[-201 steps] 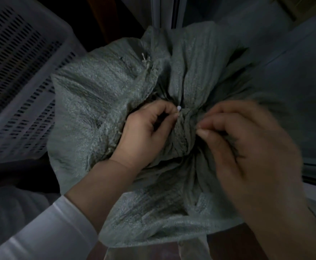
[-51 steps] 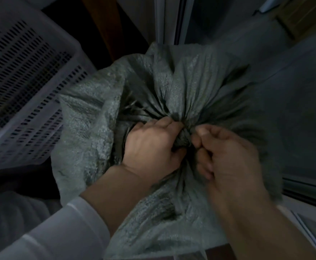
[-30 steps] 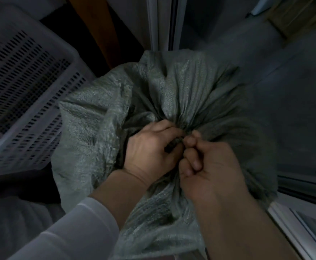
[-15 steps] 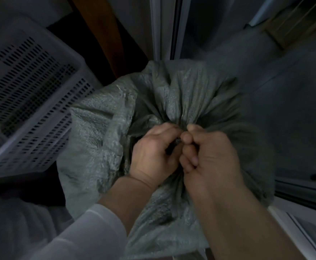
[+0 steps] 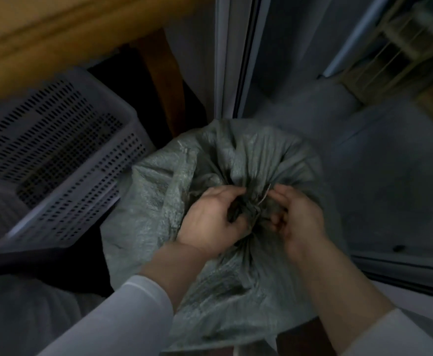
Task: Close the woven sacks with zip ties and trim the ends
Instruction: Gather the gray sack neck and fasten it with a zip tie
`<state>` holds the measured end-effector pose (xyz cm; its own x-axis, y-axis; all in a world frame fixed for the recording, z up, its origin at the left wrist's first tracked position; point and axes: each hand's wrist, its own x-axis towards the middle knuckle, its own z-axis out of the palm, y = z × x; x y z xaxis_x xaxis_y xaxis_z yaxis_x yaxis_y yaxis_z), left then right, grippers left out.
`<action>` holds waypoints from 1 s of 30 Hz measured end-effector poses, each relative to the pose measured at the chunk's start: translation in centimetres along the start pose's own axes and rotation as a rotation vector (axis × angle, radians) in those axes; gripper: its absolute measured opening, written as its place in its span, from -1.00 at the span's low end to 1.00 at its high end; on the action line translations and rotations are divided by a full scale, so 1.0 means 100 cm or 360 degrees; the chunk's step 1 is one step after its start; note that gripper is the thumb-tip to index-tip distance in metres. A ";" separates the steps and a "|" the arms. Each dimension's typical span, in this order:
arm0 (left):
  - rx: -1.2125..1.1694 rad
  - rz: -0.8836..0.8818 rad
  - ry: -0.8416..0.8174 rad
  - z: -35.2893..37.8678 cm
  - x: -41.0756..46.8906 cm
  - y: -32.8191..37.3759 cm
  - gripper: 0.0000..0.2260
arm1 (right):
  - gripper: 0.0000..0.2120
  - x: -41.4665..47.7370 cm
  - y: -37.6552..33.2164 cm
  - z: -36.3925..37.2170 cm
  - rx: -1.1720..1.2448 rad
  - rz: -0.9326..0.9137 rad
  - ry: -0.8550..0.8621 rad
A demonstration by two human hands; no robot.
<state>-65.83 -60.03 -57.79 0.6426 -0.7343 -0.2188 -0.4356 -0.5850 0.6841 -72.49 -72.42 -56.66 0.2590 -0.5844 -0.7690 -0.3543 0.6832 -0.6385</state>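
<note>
Woven grey-green sack (image 5: 158,201) sits centre, near; the left hand (image 5: 210,219) grip curls round its bunched neck, and the right hand (image 5: 300,219) grip pinches there. Step, apparently: cinching. Next: tighten the zip tie (not discernible), then trim.

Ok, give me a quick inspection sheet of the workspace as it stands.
Surface: grey floor beyond the sack; what the sack stands on is hidden.
Job's things: woven sack, neck bunched; thin pale strand at the neck, perhaps the zip tie, too blurred to confirm; no cutter seen.
Clutter: perforated plastic crate left of the sack.
Grippers: left hand grips the bunched neck; right hand pinches it from the other side.
Cables: nothing seen.
Surroundings: wooden table, sliding door frame, slatted rack.
</note>
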 end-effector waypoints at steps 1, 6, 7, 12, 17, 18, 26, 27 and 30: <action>-0.0001 -0.0007 0.0028 -0.011 -0.004 0.006 -0.51 | -0.77 -0.011 -0.008 0.001 0.0007 -0.0037 0.0031; 0.0035 -0.0013 0.0234 -0.085 -0.024 0.038 -0.61 | -0.87 -0.079 -0.052 0.025 -0.0071 -0.0231 -0.0131; 0.0033 -0.0020 0.0275 -0.101 -0.028 0.044 -0.62 | -0.86 -0.092 -0.060 0.036 -0.0100 -0.0279 -0.0191; 0.0043 -0.0119 0.0540 -0.189 -0.059 0.052 -0.65 | -0.88 -0.164 -0.081 0.109 -0.0416 -0.0506 -0.0533; 0.0028 -0.0325 0.0768 -0.264 -0.090 0.025 -0.70 | -0.84 -0.220 -0.080 0.190 -0.0916 -0.0798 -0.0839; 0.0028 -0.0384 0.0793 -0.276 -0.096 0.017 -0.71 | -0.84 -0.227 -0.078 0.204 -0.0996 -0.0819 -0.0887; 0.0032 -0.0873 0.0986 -0.348 -0.135 -0.055 -0.67 | -0.76 -0.261 -0.053 0.302 -0.1484 -0.0920 -0.1156; 0.0021 -0.0927 0.1014 -0.354 -0.138 -0.062 -0.67 | -0.75 -0.263 -0.050 0.311 -0.1534 -0.0942 -0.1182; -0.0010 -0.1093 0.1112 -0.375 -0.150 -0.090 -0.67 | -0.73 -0.276 -0.033 0.342 -0.1707 -0.1005 -0.1280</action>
<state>-47.95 -30.82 -34.56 0.9846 0.1353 -0.1110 0.1746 -0.8055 0.5663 -47.71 -43.54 -34.38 0.9085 -0.0167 -0.4176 -0.3824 -0.4364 -0.8145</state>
